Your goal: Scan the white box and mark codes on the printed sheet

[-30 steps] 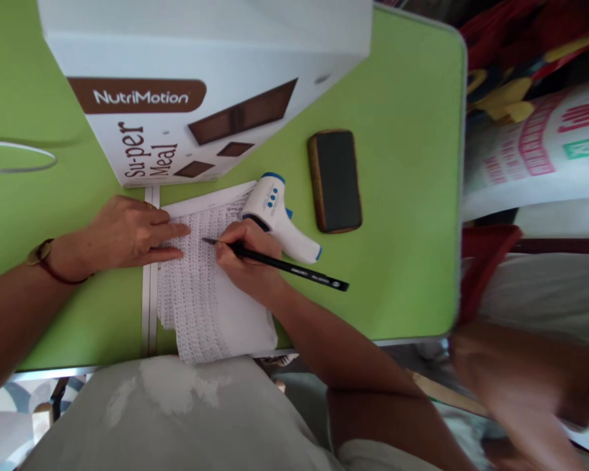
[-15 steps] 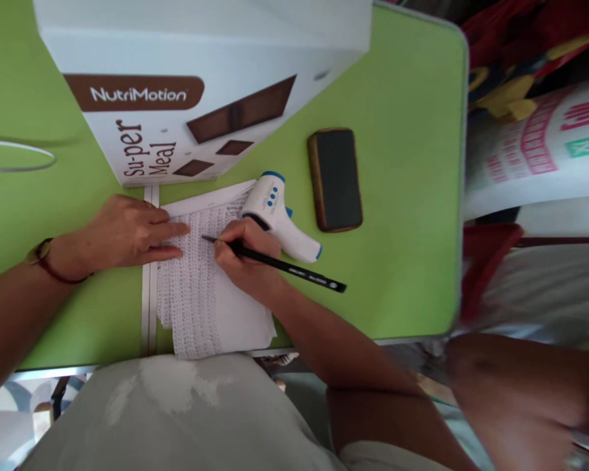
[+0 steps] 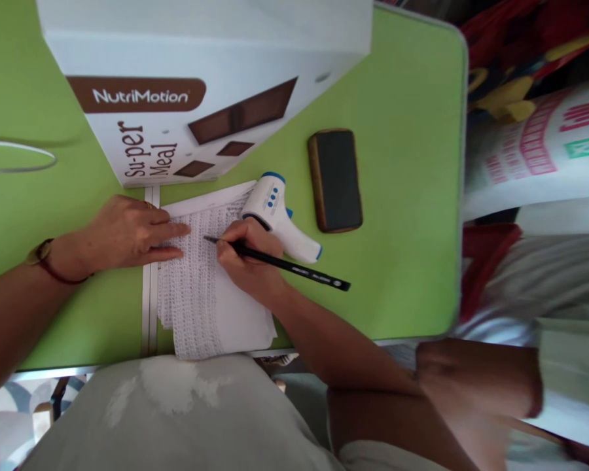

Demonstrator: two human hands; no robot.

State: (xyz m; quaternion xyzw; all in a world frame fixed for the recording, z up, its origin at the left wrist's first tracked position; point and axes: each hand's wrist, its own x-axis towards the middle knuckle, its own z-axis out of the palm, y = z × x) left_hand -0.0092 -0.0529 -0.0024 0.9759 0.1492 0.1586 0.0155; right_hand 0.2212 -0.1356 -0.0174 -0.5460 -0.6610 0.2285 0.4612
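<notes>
Sheets of paper (image 3: 196, 307) covered in rows of small handwriting lie stacked near the table's front edge, their lower right part blank. Spread flat across the upper left of the sheets is my left hand (image 3: 132, 232), its fingers stretched out. A black pencil (image 3: 294, 267) is gripped in my right hand (image 3: 250, 255), its tip at the written rows and its back end pointing right. Just above that hand, a white and blue infrared thermometer (image 3: 279, 216) rests partly on the paper's upper right corner.
A large white NutriMotion box (image 3: 177, 59) stands at the back of the green table (image 3: 402, 196). To the right lies a phone (image 3: 336, 180) in a brown case. A white cable (image 3: 19, 144) is at the left. Beyond the table's right edge is a printed sack (image 3: 535, 144).
My right hand with the pencil has shifted very slightly right. At lower right, a blurred person's limb and light clothing have moved. My left hand stays in place.
</notes>
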